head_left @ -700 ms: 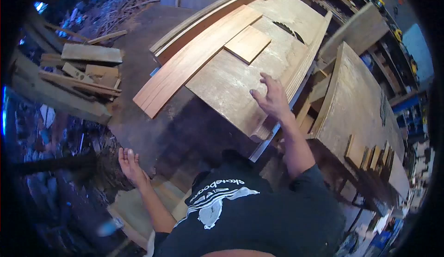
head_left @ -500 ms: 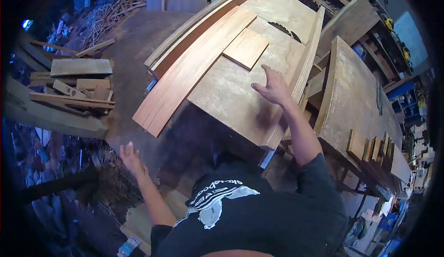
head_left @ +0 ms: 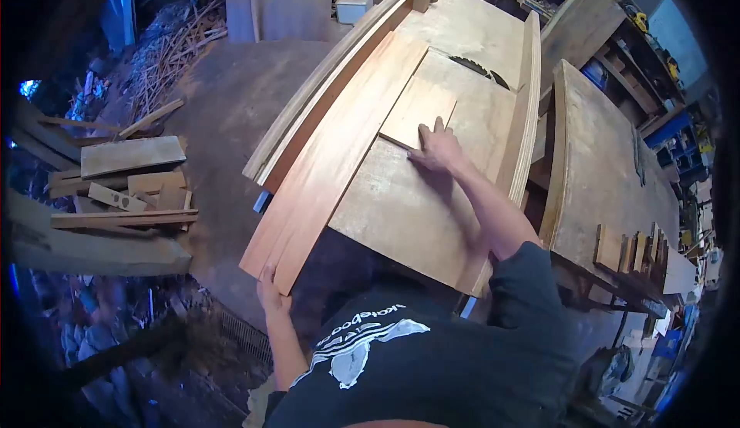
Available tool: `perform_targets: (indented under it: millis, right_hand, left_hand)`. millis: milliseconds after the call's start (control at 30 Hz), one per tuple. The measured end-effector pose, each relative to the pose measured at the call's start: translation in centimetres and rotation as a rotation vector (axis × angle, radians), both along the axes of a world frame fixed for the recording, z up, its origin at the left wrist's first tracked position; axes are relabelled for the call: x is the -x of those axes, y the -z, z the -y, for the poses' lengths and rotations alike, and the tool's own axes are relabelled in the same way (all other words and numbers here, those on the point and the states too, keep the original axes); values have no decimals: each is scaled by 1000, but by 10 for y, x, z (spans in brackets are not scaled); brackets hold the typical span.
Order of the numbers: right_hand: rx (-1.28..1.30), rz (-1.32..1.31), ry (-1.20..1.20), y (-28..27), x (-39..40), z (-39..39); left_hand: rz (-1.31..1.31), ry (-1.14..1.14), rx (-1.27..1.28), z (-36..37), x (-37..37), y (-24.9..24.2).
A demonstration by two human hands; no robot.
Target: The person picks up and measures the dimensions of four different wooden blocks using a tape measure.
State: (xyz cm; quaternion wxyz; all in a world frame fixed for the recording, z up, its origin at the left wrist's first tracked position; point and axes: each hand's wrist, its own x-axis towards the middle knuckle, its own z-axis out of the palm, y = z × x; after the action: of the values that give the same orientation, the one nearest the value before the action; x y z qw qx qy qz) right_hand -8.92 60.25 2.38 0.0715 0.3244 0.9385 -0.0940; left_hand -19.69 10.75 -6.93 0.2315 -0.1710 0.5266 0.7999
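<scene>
A long reddish wooden board [head_left: 331,151] lies lengthwise on the saw table, its near end jutting past the table's front edge. My left hand [head_left: 274,297] grips that near end, thumb on top and the other fingers hidden beneath. Against the long board's right side rests a short pale board [head_left: 412,112]. On its near right corner sits my right hand [head_left: 439,148], fingers spread over the top and thumb by the near edge. Beyond the short board, a dark circular saw blade [head_left: 479,70] rises through the table [head_left: 393,204].
Raised wooden rails border the sled, a left rail [head_left: 331,81] and a right rail [head_left: 524,120]. To the right stands another worktable [head_left: 609,158] with several wood offcuts [head_left: 628,251] at its near end. Scrap wood [head_left: 131,189] is piled on the left.
My left hand has moved up and right and taken hold of the long board's near end. My right hand has come down onto the short board. The camera view has shifted slightly.
</scene>
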Motion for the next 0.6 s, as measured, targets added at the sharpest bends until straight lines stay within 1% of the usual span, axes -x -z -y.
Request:
perform_targets:
  millis: [33, 67, 100, 133, 200, 267, 333, 400, 467, 600]
  right_hand:
    - [-31, -2, 2, 4, 1, 3]
    - [-60, -5, 9, 6, 2, 5]
    - [18, 4, 32, -10, 3, 12]
    - [15, 7, 45, -7, 2, 14]
    - [-44, -34, 25, 1, 1, 15]
    - [-49, -33, 39, 3, 2, 16]
    - [-55, -34, 50, 3, 3, 18]
    - [-32, -40, 57, 2, 4, 19]
    - [-34, -42, 65, 1, 4, 19]
    - [15, -26, 85, 7, 7, 16]
  left_hand:
    - [63, -17, 81, -7, -2, -12]
    - [62, -6, 79, -11, -2, -15]
    - [99, -30, 87, -14, -2, -17]
    - [140, -53, 93, -15, -4, -17]
    - [169, -37, 51, -21, -2, -10]
    - [192, -25, 12, -28, 0, -9]
    - [287, -51, 170, -49, 0, -30]
    - [292, -57, 160, -62, 8, -22]
    - [260, -29, -40, -71, 12, -15]
    - [275, -13, -5, -93, 19, -12]
